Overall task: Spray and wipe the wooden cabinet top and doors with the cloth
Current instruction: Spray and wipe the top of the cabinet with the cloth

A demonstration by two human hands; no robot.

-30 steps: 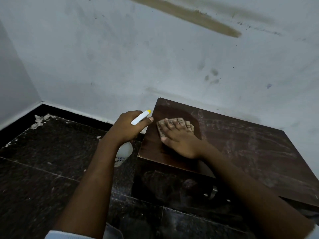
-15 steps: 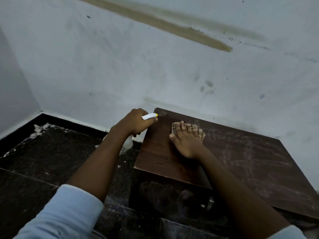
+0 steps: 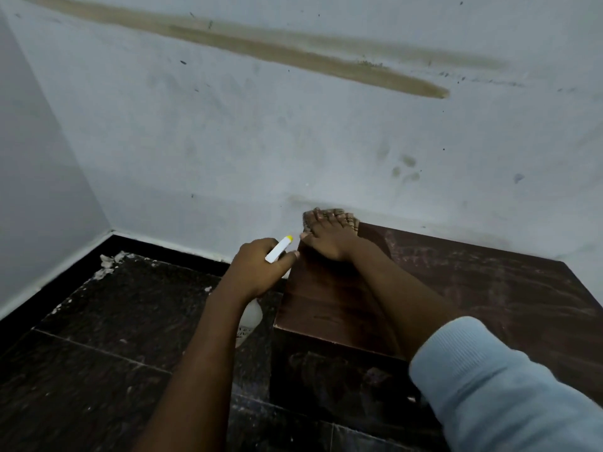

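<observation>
In the middle of the frame, the right hand (image 3: 329,239) lies flat with fingers spread, pressing the checked cloth (image 3: 355,225) onto the far left corner of the wooden cabinet top (image 3: 473,288), against the wall (image 3: 293,125). Just left of it, the left hand (image 3: 257,269) grips the spray bottle (image 3: 277,251). The bottle's label print is too small to read.

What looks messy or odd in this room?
A long brown smear runs slantwise across the pale wall, with smaller greenish blotches below it. Pale crumbled bits lie on the dark floor by the corner. The right part of the cabinet top shows whitish dusty streaks, not yet wiped.
</observation>
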